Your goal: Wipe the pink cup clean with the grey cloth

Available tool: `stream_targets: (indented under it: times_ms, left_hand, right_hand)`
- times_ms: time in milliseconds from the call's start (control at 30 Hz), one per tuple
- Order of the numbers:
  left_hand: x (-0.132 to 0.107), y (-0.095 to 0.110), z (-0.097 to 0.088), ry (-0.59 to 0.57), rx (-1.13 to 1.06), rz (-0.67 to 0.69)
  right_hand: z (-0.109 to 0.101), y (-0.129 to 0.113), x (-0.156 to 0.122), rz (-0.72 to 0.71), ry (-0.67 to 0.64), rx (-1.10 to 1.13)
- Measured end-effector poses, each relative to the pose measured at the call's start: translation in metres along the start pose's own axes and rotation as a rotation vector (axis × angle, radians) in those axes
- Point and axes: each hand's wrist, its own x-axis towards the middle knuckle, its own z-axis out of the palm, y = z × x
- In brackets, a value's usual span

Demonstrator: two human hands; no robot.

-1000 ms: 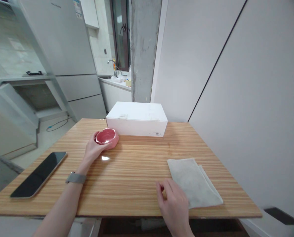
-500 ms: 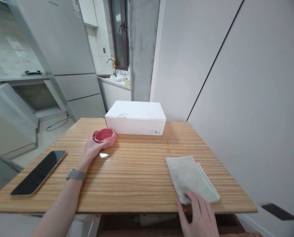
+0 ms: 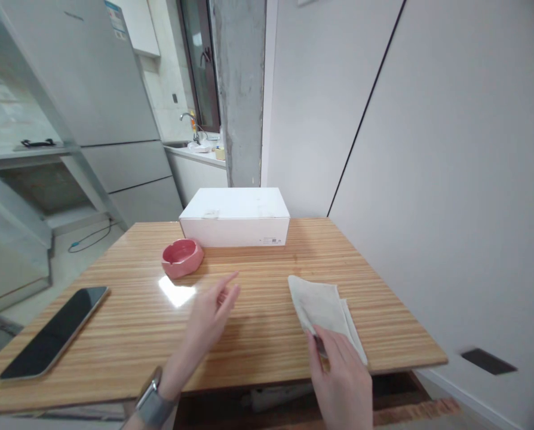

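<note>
My left hand (image 3: 213, 310), with a watch (image 3: 153, 397) on its wrist, is over the middle of the table, holding nothing. Its index finger and thumb are stretched out and apart. A pink ashtray (image 3: 183, 258) with a notched rim sits to the far left of that hand, untouched. With its thumb and fingers, my right hand (image 3: 338, 370) pinches the near edge of a folded off-white cloth (image 3: 325, 304). The cloth's left side rises a little off the table, while its right part lies flat under my fingers.
A white box (image 3: 235, 224) stands at the back of the striped wooden table (image 3: 249, 286). A dark-screened phone (image 3: 54, 334) lies at the left. Below the front edge, an open drawer (image 3: 231, 406) shows. A pale wall (image 3: 450, 179) rises on the right.
My left hand has let go of the ashtray and moved right and nearer. My right hand has closed on the cloth's near edge and lifted it slightly. The view has shifted a little.
</note>
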Motion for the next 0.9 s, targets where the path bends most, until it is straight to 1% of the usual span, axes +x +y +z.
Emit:
stream_targets:
  times_ms: [33, 67, 100, 133, 167, 200, 267, 333, 400, 467, 567, 667, 733, 833, 900]
  left_hand:
    - [-0.009, 0.004, 0.014, -0.124, -0.152, -0.104]
    - [-0.016, 0.006, 0.026, -0.225, -0.287, -0.212]
    - [-0.022, 0.006, 0.036, -0.297, -0.398, -0.295]
    - [-0.026, 0.005, 0.043, -0.338, -0.480, -0.347]
    - [-0.029, 0.004, 0.048, -0.350, -0.525, -0.362]
    - [-0.031, 0.001, 0.049, -0.341, -0.537, -0.346]
    - [-0.033, -0.004, 0.042, -0.303, -0.506, -0.293]
    - [-0.034, -0.010, 0.024, -0.289, -0.469, -0.286]
    - [-0.036, -0.017, -0.002, -0.287, -0.452, -0.317]
    - [-0.038, -0.026, -0.032, -0.251, -0.420, -0.346]
    - [-0.043, -0.046, -0.078, -0.153, -0.359, -0.415]
    - [-0.047, -0.070, -0.117, -0.076, -0.241, -0.438]
    - [-0.050, -0.084, -0.136, -0.048, -0.136, -0.411]
    - [-0.053, -0.093, -0.154, -0.002, 0.043, -0.355]
    - [-0.056, -0.093, -0.161, 0.101, 0.195, -0.313]
  right_hand:
    - [0.003, -0.010, 0.001, -0.003, -0.010, 0.034]
    - [0.007, -0.020, 0.000, -0.019, -0.022, 0.074]
    - [0.012, -0.031, -0.001, -0.033, -0.029, 0.112]
    - [0.016, -0.041, -0.003, -0.049, -0.038, 0.147]
    - [0.019, -0.050, -0.005, -0.071, -0.031, 0.183]
    - [0.023, -0.059, -0.008, -0.083, -0.032, 0.217]
    - [0.026, -0.071, -0.014, -0.099, -0.038, 0.282]
    - [0.025, -0.075, -0.018, -0.135, -0.042, 0.331]
    - [0.023, -0.071, -0.021, -0.164, -0.034, 0.350]
    - [0.020, -0.062, -0.023, -0.166, -0.029, 0.338]
    - [0.018, -0.044, -0.023, -0.161, -0.019, 0.283]
    - [0.019, -0.029, -0.022, -0.129, -0.013, 0.235]
    - [0.020, -0.020, -0.022, -0.100, -0.029, 0.212]
    - [0.020, -0.010, -0.022, -0.058, -0.055, 0.176]
    - [0.020, -0.004, -0.022, -0.035, -0.073, 0.153]
